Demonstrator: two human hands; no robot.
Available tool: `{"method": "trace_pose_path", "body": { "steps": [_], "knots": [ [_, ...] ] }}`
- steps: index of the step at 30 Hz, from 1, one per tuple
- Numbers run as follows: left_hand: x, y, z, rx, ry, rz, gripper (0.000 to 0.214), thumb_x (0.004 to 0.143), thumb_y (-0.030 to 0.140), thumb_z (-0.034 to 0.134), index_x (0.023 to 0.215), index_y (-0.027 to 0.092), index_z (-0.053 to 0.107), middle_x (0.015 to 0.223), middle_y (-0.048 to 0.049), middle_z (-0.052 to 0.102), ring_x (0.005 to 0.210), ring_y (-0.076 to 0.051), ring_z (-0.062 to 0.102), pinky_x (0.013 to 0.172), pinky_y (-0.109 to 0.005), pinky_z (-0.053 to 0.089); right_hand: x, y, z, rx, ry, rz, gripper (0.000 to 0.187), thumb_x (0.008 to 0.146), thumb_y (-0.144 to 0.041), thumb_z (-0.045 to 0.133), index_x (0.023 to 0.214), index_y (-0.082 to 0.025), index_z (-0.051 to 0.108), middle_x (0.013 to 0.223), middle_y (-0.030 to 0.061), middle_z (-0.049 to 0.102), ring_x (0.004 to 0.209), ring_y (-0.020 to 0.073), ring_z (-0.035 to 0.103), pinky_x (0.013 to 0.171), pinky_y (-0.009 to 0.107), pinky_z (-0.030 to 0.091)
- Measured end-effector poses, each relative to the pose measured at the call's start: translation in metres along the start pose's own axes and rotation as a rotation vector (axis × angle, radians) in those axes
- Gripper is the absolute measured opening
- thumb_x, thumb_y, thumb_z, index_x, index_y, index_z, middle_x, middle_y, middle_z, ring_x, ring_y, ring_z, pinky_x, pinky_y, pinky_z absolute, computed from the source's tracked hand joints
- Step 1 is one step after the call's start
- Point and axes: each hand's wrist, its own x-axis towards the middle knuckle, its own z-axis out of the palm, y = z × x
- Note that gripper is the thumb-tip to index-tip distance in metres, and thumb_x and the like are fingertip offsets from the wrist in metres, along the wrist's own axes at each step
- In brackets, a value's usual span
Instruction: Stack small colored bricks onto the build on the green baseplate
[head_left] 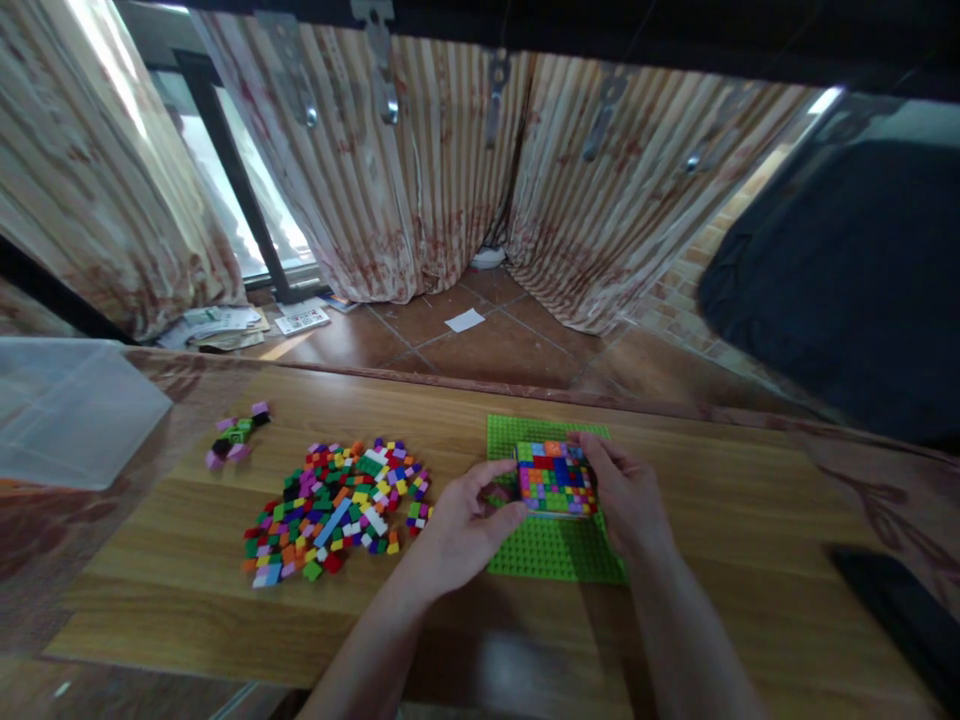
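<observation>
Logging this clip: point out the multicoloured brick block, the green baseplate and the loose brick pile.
multicoloured brick block (556, 478): head view, top face middle.
green baseplate (551, 552): head view, bare near part.
loose brick pile (337, 510): head view, centre.

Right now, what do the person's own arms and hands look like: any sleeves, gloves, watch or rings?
The left hand and right hand are bare, with no gloves. No ring shows on the fingers in view. The left forearm and right forearm are uncovered down to the bottom edge of the picture: no sleeve, watch, bracelet or marking shows.
</observation>
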Motion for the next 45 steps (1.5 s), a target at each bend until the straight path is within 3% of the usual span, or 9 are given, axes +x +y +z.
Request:
{"method": "trace_pose_path", "body": {
  "steps": [3,7,10,13,16,20,29,37,45],
  "knots": [
    [0.000,0.008,-0.003,-0.076,0.089,0.026,0.032,0.075,0.030,0.071,0.105,0.018,0.071,0.088,-0.0073,0.072,0.072,-0.017,0.064,0.062,-0.025,0.049,-0.002,-0.005,-0.003,-0.088,0.142,-0.168,0.033,0.075,-0.048,0.069,0.084,-0.016,0.075,0.079,0.0067,0.074,0.077,0.0216,0.068,0.069,0.034,0.054],
    [0.002,0.021,-0.018,-0.219,0.352,0.135,0.020,0.070,0.025,0.073,0.088,0.017,0.074,0.090,-0.0060,0.073,0.078,-0.016,0.064,0.071,-0.025,0.051,-0.030,-0.019,0.008,-0.237,0.255,-0.473,0.024,0.083,-0.039,0.064,0.086,-0.018,0.074,0.084,0.0058,0.073,0.077,0.0194,0.067,0.073,0.035,0.054],
    [0.003,0.026,-0.034,-0.343,0.579,0.156,0.016,0.070,0.025,0.073,0.083,0.016,0.073,0.080,-0.0035,0.071,0.067,-0.011,0.062,0.064,-0.021,0.050,-0.062,-0.025,0.029,-0.306,0.105,-0.669,0.014,0.087,-0.029,0.061,0.089,-0.020,0.072,0.090,0.0044,0.071,0.082,0.0175,0.066,0.079,0.034,0.052],
    [0.003,0.027,-0.047,-0.446,0.685,0.153,0.014,0.068,0.024,0.073,0.078,0.015,0.071,0.073,-0.0012,0.069,0.058,-0.007,0.057,0.056,-0.017,0.044,-0.086,-0.020,0.051,-0.427,-0.268,-0.804,0.012,0.089,-0.020,0.059,0.092,-0.022,0.070,0.090,0.0026,0.070,0.084,0.0149,0.065,0.079,0.030,0.051],
    [0.001,0.025,-0.054,-0.464,0.715,0.148,0.013,0.067,0.023,0.072,0.077,0.015,0.071,0.071,-0.0003,0.069,0.055,-0.006,0.056,0.055,-0.016,0.043,-0.095,-0.006,0.067,-0.516,-0.527,-0.735,0.014,0.091,-0.017,0.054,0.092,-0.021,0.068,0.089,0.0028,0.068,0.082,0.0141,0.064,0.074,0.026,0.050],
    [0.001,0.024,-0.057,-0.459,0.717,0.146,0.013,0.067,0.023,0.072,0.078,0.014,0.072,0.072,-0.0013,0.069,0.056,-0.006,0.057,0.055,-0.017,0.043,-0.095,0.011,0.075,-0.659,-0.619,-0.621,0.014,0.090,-0.016,0.055,0.095,-0.021,0.067,0.091,0.0034,0.067,0.084,0.0170,0.062,0.076,0.029,0.048],
    [-0.005,0.033,-0.072,-0.591,0.780,0.178,0.014,0.064,0.020,0.074,0.076,0.014,0.070,0.070,-0.0005,0.068,0.054,-0.004,0.056,0.056,-0.015,0.044,-0.097,0.017,0.084,-0.648,-0.579,-0.600,0.014,0.090,-0.021,0.055,0.098,-0.020,0.066,0.093,0.0044,0.065,0.086,0.0177,0.061,0.077,0.030,0.048],
    [-0.010,0.034,-0.075,-0.600,0.773,0.162,0.014,0.065,0.020,0.074,0.076,0.014,0.069,0.070,-0.0007,0.067,0.055,-0.005,0.056,0.056,-0.015,0.044,-0.096,0.019,0.090,-0.792,-0.566,-0.668,0.020,0.087,-0.028,0.060,0.105,-0.020,0.067,0.103,0.0075,0.064,0.095,0.0224,0.059,0.081,0.036,0.049],
    [-0.012,0.035,-0.079,-0.594,0.805,0.153,0.013,0.065,0.023,0.072,0.075,0.015,0.069,0.069,0.0001,0.067,0.055,-0.005,0.055,0.056,-0.017,0.042,-0.091,0.024,0.088,-0.804,-0.555,-0.664,0.023,0.088,-0.024,0.054,0.107,-0.020,0.065,0.103,0.0078,0.063,0.095,0.0229,0.059,0.082,0.037,0.049]
  ]
}}
